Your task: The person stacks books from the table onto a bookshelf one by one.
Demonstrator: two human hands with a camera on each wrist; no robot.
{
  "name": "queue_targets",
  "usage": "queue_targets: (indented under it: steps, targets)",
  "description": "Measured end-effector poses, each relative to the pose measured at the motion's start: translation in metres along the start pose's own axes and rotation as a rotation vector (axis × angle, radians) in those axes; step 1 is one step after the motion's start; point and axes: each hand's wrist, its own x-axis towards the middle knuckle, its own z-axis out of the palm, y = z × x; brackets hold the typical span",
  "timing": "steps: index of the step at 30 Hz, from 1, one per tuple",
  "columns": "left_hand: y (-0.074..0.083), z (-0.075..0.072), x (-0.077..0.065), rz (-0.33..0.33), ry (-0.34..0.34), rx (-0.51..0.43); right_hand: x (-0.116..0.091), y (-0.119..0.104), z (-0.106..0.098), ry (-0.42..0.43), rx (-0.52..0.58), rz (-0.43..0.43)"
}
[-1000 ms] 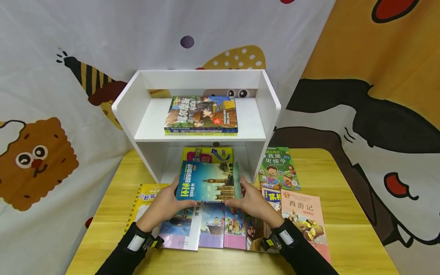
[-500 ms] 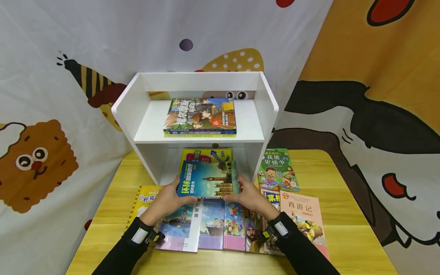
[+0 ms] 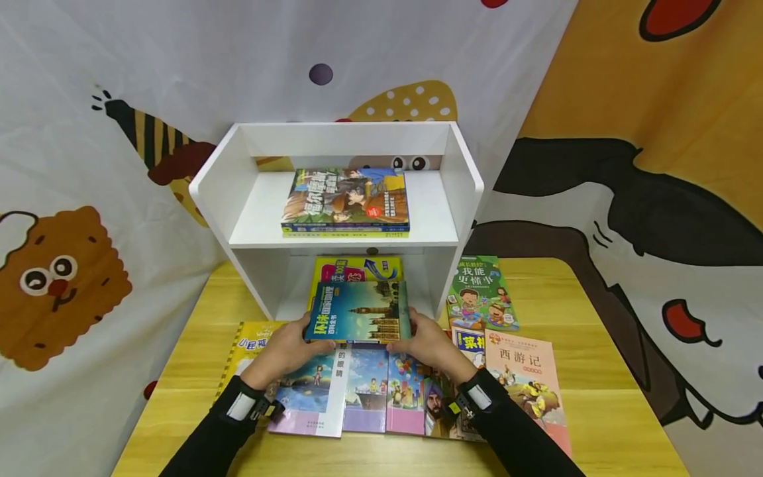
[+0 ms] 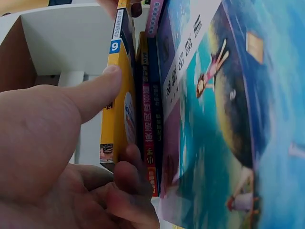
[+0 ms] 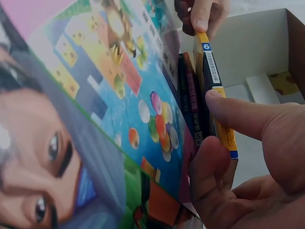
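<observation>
A book with a blue-green clock-tower cover (image 3: 360, 311) lies face up at the mouth of the white shelf's lower compartment. My left hand (image 3: 289, 351) grips its left end and my right hand (image 3: 432, 344) its right end, each thumb on the near edge. That edge is the yellow spine (image 4: 112, 81) in the left wrist view; the right wrist view shows the same spine (image 5: 219, 88). Beneath and behind the held book, a yellow book (image 3: 387, 266) lies inside the compartment, partly covered. Whether the two books touch, I cannot tell.
On the white shelf's (image 3: 250, 222) upper level sits a stack of books (image 3: 348, 199). Several books cover the wooden table (image 3: 602, 397) in front, including a blue one (image 3: 310, 391) and a pink one (image 3: 530, 377). A green book (image 3: 481, 291) lies right of the shelf.
Both hands have moved the clock-tower book slightly away from me, toward the lower compartment. The grip stays the same, and the other books have not moved.
</observation>
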Motion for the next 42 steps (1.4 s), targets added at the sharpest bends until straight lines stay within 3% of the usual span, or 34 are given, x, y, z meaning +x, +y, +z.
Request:
queue_targets:
  steps: [8, 11, 18, 21, 33, 42]
  targets:
    - [-0.003, -0.001, 0.007, 0.036, 0.039, 0.037, 0.009, 0.001, 0.003, 0.068, -0.110, -0.030]
    - [-0.005, -0.002, 0.011, 0.058, 0.071, 0.090, 0.013, 0.003, 0.003, 0.098, -0.193, -0.022]
    - [-0.007, -0.003, 0.017, 0.078, 0.154, 0.268, 0.020, 0.002, 0.002, 0.139, -0.241, -0.043]
    - [-0.006, -0.003, 0.018, 0.092, 0.173, 0.297, 0.022, 0.000, 0.002, 0.148, -0.270, -0.060]
    - [-0.007, -0.002, 0.023, 0.152, 0.228, 0.347, 0.031, 0.002, 0.004, 0.177, -0.461, -0.071]
    - [-0.005, -0.002, 0.029, 0.126, 0.272, 0.342, 0.039, 0.000, 0.005, 0.212, -0.531, -0.087]
